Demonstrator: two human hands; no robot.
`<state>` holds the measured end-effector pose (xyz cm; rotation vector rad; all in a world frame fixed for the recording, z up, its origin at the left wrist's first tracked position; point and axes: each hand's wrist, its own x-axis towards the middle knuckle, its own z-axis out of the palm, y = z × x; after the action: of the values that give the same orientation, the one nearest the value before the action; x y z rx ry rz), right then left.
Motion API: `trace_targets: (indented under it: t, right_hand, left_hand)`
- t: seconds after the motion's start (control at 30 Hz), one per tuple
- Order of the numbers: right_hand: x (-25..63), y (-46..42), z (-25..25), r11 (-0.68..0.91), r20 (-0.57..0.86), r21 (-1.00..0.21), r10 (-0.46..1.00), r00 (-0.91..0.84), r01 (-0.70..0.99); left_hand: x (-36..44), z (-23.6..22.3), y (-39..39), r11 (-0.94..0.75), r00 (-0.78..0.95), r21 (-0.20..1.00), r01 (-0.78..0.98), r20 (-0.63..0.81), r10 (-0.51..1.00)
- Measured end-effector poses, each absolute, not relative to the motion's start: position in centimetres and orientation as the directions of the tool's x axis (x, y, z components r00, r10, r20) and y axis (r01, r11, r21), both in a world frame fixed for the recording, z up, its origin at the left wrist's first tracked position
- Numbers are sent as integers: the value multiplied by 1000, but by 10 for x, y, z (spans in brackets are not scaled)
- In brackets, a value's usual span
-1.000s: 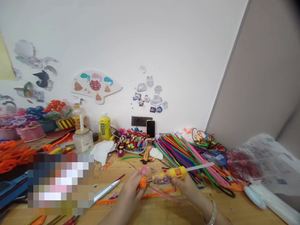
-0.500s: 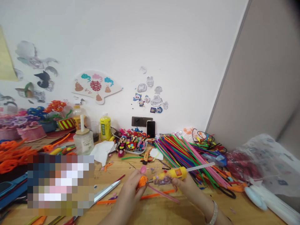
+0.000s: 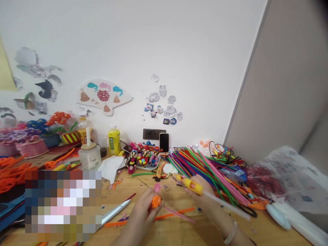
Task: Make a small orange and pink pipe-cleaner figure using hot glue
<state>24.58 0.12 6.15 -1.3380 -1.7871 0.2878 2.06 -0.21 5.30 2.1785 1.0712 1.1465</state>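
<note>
My left hand (image 3: pixel 145 207) is closed, pinching a small orange pipe-cleaner piece (image 3: pixel 156 201) between thumb and fingertips. A pink coil (image 3: pixel 158 187) shows just above those fingers, and a pink pipe cleaner (image 3: pixel 180 215) sticks out to the right below them; whether either joins the orange piece I cannot tell. My right hand (image 3: pixel 202 186) is wrapped round a yellow hot glue gun (image 3: pixel 193 186) with a long translucent glue stick (image 3: pixel 227 205) out of its back. The gun's nozzle end points up and left, apart from the orange piece.
Scissors (image 3: pixel 116 212) lie left of my left hand. Behind are a tray of small dolls (image 3: pixel 145 159), a box cutter (image 3: pixel 159 172), a phone (image 3: pixel 164 142) and a pile of coloured pipe cleaners (image 3: pixel 202 167). A glass jar (image 3: pixel 89 158) and yellow bottle (image 3: pixel 114 140) stand back left.
The glue gun has moved away from the orange piece, up and to the right, and its glue stick now slants downward. My left hand has stayed nearly in place with the orange piece.
</note>
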Motion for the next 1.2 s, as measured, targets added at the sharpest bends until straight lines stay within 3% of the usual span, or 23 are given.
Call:
trace_targets:
  t: [0.07,0.13,0.27,0.4,0.53,0.6,0.67,0.73,0.8,1.0,1.2]
  right_hand:
    - [251,8,56,351,560,-413,825,-70,840]
    - [258,18,45,282,596,-279,800,-65,918]
    - [271,34,17,149,557,-197,830,-15,969]
    - [278,38,11,143,443,-335,896,22,931]
    - [270,33,27,314,441,-564,896,-43,764]
    - [257,25,39,431,463,-704,881,-95,564]
    - [238,12,50,434,403,-860,900,-164,267]
    - [219,-2,58,392,377,-920,888,-264,2]
    - [203,-13,62,338,365,-931,882,-299,-139]
    - [193,-15,58,313,325,-946,928,-185,-88]
    - [199,-5,52,196,202,-979,972,-122,-61]
  left_hand:
    - [22,54,-4,-593,348,691,412,482,804]
    - [23,55,-5,-591,352,699,403,479,805]
    - [25,55,-9,-580,389,715,390,443,807]
    - [26,55,-11,-564,408,751,342,422,810]
    - [27,58,-12,-477,349,862,174,399,848]
    - [29,58,-11,-351,337,936,38,318,886]
    - [33,55,-10,-177,362,978,-111,205,909]
    - [38,48,-9,-17,413,974,-227,112,904]
    - [43,40,-10,98,492,958,-271,50,869]
    - [49,30,-17,172,533,938,-301,16,846]
    - [45,33,-12,35,339,995,-93,-2,941]
